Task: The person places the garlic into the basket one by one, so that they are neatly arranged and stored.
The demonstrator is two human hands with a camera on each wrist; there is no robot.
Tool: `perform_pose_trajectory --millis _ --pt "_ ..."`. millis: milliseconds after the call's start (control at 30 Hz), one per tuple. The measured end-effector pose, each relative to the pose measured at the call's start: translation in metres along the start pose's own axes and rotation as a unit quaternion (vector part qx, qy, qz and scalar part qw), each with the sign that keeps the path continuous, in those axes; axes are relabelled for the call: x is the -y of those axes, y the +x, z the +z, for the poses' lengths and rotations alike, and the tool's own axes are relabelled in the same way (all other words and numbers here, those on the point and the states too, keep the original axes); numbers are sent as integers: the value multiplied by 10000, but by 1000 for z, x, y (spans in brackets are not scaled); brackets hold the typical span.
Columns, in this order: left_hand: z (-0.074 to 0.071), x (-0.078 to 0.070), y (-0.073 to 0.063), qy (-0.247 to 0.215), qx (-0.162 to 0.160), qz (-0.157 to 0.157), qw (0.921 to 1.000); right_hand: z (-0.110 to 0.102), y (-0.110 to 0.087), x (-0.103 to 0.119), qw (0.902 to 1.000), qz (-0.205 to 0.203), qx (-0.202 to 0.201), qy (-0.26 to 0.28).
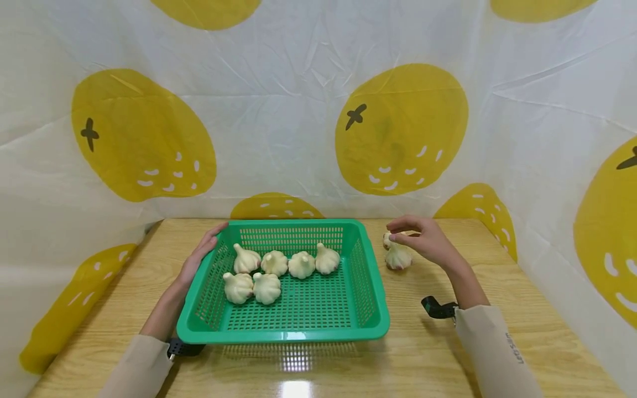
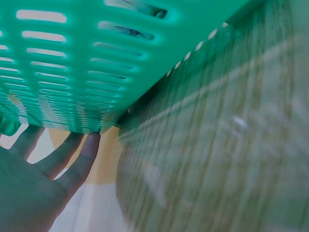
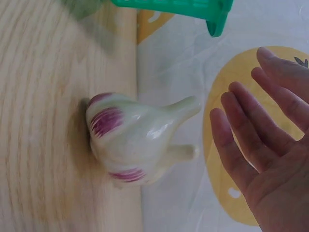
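Note:
A green plastic basket (image 1: 283, 335) with slotted walls stands in front of me, several white garlic bulbs (image 1: 301, 265) in its left and back part. Along its left side lies my left hand (image 1: 196, 257), its straight fingers touching the basket wall (image 2: 72, 87), as the left wrist view shows. To the right of the basket, my right hand (image 1: 423, 240) hovers over two garlic bulbs (image 1: 400, 258) on the table, one partly behind the other. In the right wrist view, the nearer garlic bulb (image 3: 133, 133) has purple streaks and a stalk pointing up; the right fingers (image 3: 260, 135) are apart from it, with nothing held.
The light wooden table (image 1: 418, 365) ends at a white cloth (image 1: 278, 138) printed with large yellow fruit, which hangs behind and at both sides. Each wrist wears a black strap (image 1: 438, 308).

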State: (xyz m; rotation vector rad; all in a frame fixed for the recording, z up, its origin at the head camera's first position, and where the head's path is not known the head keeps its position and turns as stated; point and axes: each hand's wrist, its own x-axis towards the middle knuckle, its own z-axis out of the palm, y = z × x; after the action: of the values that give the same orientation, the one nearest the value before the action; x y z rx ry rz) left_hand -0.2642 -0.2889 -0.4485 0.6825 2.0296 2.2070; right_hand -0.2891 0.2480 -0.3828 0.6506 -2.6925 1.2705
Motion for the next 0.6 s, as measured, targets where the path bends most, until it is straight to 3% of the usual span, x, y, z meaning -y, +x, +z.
perform_pose_trajectory --millis 600 --pt "-1 2 0 -23 26 41 10000 3 2 -15 9991 -25 202 -379"
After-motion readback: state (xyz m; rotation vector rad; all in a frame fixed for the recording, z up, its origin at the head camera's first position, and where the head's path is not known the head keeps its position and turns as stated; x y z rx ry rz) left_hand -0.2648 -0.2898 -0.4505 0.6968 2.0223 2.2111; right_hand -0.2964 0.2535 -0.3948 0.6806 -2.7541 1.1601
